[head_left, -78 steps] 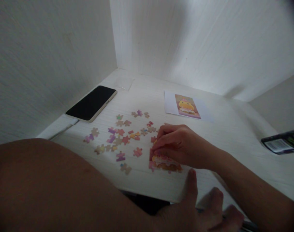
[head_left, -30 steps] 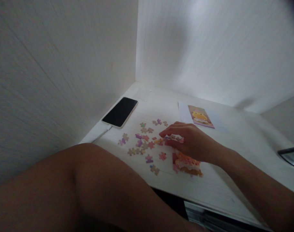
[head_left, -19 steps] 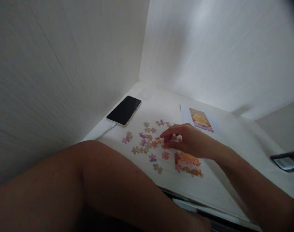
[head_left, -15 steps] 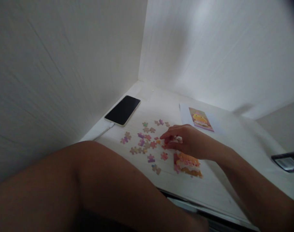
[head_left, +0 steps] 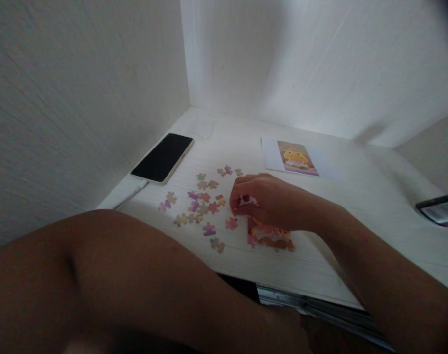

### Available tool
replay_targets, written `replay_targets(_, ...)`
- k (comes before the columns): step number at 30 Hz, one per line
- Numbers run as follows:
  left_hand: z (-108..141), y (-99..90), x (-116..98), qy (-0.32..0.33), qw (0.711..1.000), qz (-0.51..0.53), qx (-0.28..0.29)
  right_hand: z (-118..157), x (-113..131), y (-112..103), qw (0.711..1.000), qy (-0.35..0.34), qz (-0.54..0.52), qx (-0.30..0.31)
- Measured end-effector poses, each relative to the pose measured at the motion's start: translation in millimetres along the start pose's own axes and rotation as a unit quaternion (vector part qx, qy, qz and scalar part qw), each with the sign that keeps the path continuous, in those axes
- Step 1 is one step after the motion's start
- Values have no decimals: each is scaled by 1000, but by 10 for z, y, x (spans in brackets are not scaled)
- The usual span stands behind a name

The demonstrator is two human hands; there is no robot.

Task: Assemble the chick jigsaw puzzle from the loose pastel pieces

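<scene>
My right hand is over the white desk with thumb and fingertips pinched together. What sits between the fingertips is too small to make out. Under and just below the hand lies a partly joined puzzle section in orange, pink and red; its upper part is hidden by the hand. Left of the fingertips, loose puzzle pieces in pink, purple and beige are scattered. A pink piece lies just below the fingertips. Behind the hand, a printed picture shows a yellow figure. My left hand is out of view.
A black-screened phone with a white cable lies at the left wall. A clear flat item is near the back corner. A dark object with a pale label is at the right. A bent leg covers the front left.
The view has shifted, so the desk items appear farther left and higher. My right hand's fingers have closed from a loose curl into a pinch, near the pieces.
</scene>
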State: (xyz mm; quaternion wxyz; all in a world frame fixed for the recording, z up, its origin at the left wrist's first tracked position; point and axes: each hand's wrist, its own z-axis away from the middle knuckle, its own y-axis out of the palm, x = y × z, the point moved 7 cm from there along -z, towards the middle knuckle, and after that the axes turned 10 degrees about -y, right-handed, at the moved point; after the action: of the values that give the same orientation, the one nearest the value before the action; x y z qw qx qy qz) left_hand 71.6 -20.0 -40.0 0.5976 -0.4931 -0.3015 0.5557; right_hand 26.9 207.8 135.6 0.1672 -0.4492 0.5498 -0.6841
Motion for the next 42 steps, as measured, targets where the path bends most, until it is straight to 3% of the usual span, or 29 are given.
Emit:
replay_targets(2,149,-48,-34,45,996,35,73,17,-34,-15,1000,12,-16,-5)
replay_targets(4,267,-147,-15,49,993,49,95,33,-66,-29,999,21,-30,-10)
replay_targets(10,369,-272,-4,42,991,49,113,51,-101,-51,998,23,-45,-37)
replay_targets(20,497,-349,48,66,989,44,128,191,-175,-183,992,71,-106,-13)
replay_targets(27,446,-308,49,63,989,41,131,237,-252,-97,988,99,-111,28)
replay_targets(34,557,-457,89,44,987,43,149,252,-288,-84,990,89,-100,35)
replay_targets(42,576,-488,99,60,981,50,179,251,-308,-97,991,92,-90,28)
